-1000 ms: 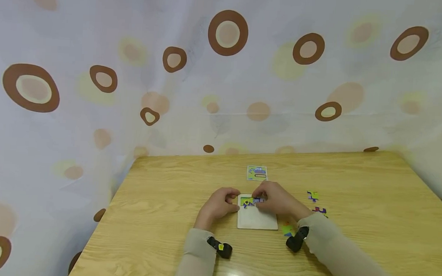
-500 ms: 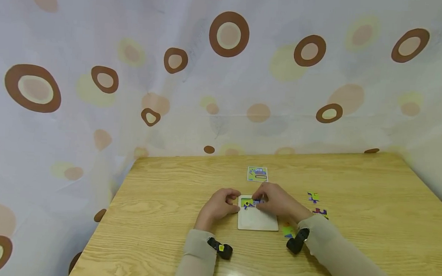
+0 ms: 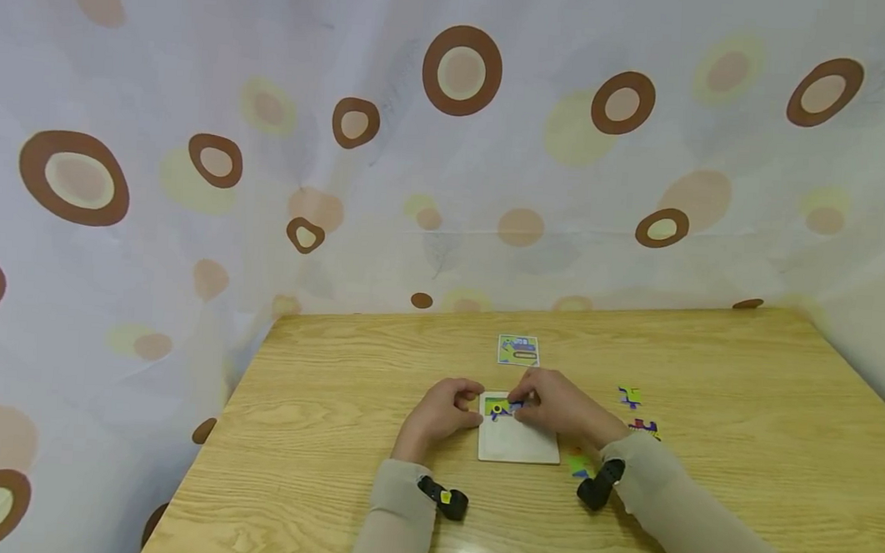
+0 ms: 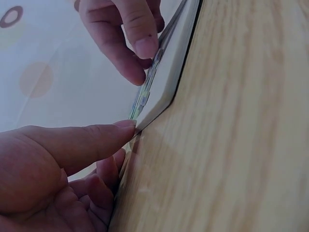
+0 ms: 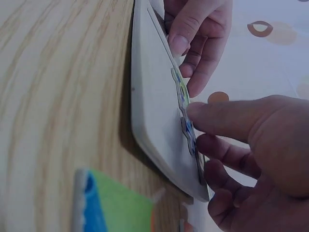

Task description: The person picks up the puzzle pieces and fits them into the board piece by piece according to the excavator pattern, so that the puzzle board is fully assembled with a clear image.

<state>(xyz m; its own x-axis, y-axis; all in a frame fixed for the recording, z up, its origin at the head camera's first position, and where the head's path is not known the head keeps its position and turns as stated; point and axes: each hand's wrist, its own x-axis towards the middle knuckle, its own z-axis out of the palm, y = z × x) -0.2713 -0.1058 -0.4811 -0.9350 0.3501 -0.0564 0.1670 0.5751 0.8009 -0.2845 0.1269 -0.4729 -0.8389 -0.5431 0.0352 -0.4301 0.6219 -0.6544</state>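
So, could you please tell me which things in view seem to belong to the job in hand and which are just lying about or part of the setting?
Belonging to the job, it seems:
white board
puzzle pieces on it
loose pieces to its right
picture card, probably a reference

Just the setting:
wooden table
spotted sheet
left wrist camera
right wrist camera

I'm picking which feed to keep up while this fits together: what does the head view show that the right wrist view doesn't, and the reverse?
Only the head view: the picture card behind the tray, the sleeves, the black wrist cameras and the loose yellow-green piece.
Only the right wrist view: the side-on thickness of the puzzle pieces in the tray.
Both: left hand, right hand, tray, those pieces, loose green-and-blue piece, table, spotted backdrop.
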